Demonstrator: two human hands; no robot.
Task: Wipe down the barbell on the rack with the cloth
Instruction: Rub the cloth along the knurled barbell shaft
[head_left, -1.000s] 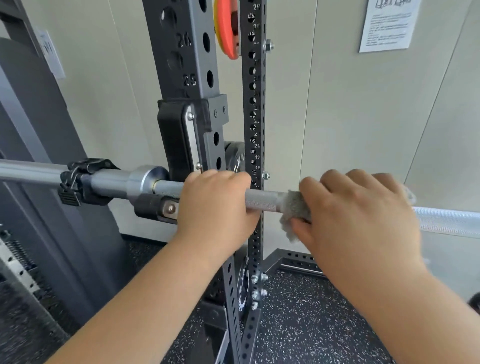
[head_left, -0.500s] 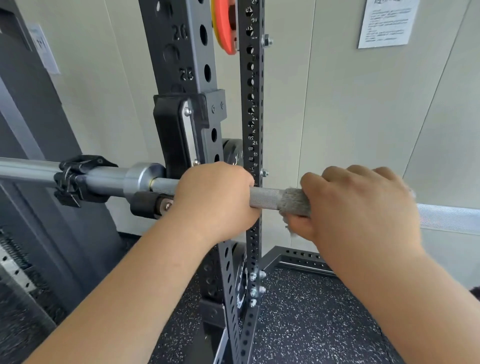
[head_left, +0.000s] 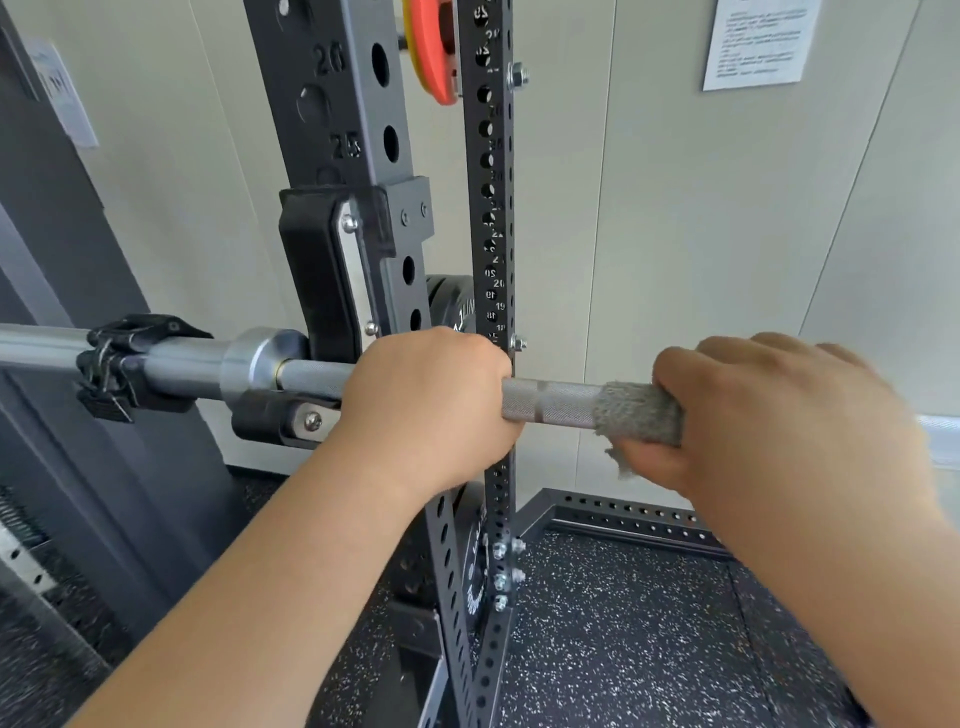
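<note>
Rack (head_left: 337, 104): dark grey steel, numbered holes; the wide upright stands directly above the left hand (head_left: 431, 400).
Narrow upright (head_left: 493, 156): at the right edge of that grip, left of the right hand (head_left: 779, 415).
Hook (head_left: 317, 270): black, fixed on the wide upright, just left of the left grip; carries the barbell (head_left: 550, 402).
Barbell: horizontal; the left hand grips bare knurling, the right grips the cloth (head_left: 639, 413) around it.
Clamp (head_left: 130, 358): black, on the sleeve, well left of both grips.
Floor (head_left: 623, 623): black speckled rubber below both grips; bears the base rail (head_left: 623, 514).
</note>
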